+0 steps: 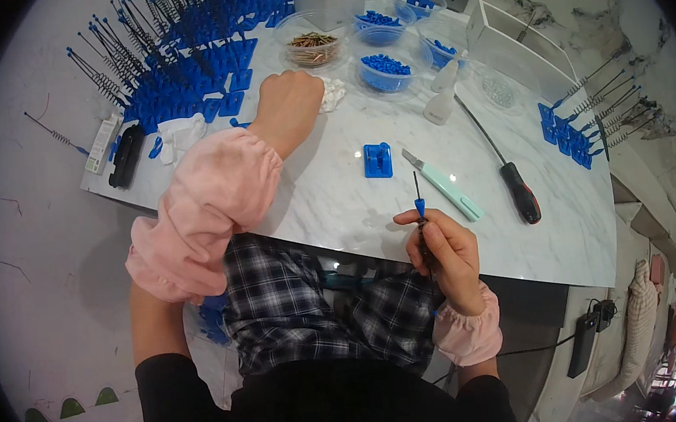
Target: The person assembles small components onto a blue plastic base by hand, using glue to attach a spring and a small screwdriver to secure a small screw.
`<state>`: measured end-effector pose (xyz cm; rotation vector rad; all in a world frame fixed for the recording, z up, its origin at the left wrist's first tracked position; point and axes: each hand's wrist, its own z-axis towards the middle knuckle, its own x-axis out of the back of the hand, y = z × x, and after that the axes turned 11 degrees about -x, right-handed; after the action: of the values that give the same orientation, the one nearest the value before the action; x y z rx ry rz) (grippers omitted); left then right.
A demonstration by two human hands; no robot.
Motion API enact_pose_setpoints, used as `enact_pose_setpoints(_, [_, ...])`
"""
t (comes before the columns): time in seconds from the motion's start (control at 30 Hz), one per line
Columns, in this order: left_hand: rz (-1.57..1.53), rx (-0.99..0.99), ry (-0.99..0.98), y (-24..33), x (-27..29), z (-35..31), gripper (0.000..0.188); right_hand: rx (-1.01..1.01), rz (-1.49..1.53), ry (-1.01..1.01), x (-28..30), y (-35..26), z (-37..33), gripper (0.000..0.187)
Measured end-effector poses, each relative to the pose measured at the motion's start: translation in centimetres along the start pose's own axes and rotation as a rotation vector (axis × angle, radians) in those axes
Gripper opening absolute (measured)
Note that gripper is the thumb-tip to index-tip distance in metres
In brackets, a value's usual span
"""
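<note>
My right hand (452, 257) is closed around a thin dark rod with a spring (420, 205), held upright at the table's front edge; a blue cone-shaped piece sits near its top. Above the far left part of the table, my left hand (289, 106) is curled like a fist, its fingertips hidden beneath it. It is nearest to a crumpled white tissue (332, 95) and the tub of brass-coloured screws (313, 49). A square blue base (378, 161) lies between my hands. Beside it rests a mint-green utility knife (445, 187).
Many blue bases with springy rods (171, 80) crowd the back left; several more (567, 136) stand at the right edge. Tubs of blue parts (386, 72), a white box (517, 43), a glue bottle (441, 99), a screwdriver (520, 193) and a black stapler-like tool (127, 156) lie around.
</note>
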<state>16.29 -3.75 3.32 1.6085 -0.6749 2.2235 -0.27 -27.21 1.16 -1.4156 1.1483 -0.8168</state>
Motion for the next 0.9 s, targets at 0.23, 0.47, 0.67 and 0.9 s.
enact_pose_setpoints(0.23, [-0.163, 0.087, 0.010, -0.5, 1.1, -0.4, 0.021, 0.023, -0.014, -0.005, 0.2, 0.2, 0.2, 0.033])
enact_pose_setpoints(0.47, [-0.258, 0.158, -0.121, -0.5, 2.8, -1.4, 0.040, 0.000, -0.008, -0.002, -0.3, 0.1, 0.1, 0.033])
enact_pose_setpoints(0.67, [-0.513, 0.145, 0.228, -0.9, 3.9, -3.4, 0.033, -0.004, 0.002, 0.002, -0.3, 0.1, 0.1, 0.033])
enact_pose_setpoints(0.9, [-1.048, 0.194, 0.585, 0.9, 11.3, -7.2, 0.031, -0.017, 0.031, 0.057, 0.1, 0.1, -0.2, 0.034])
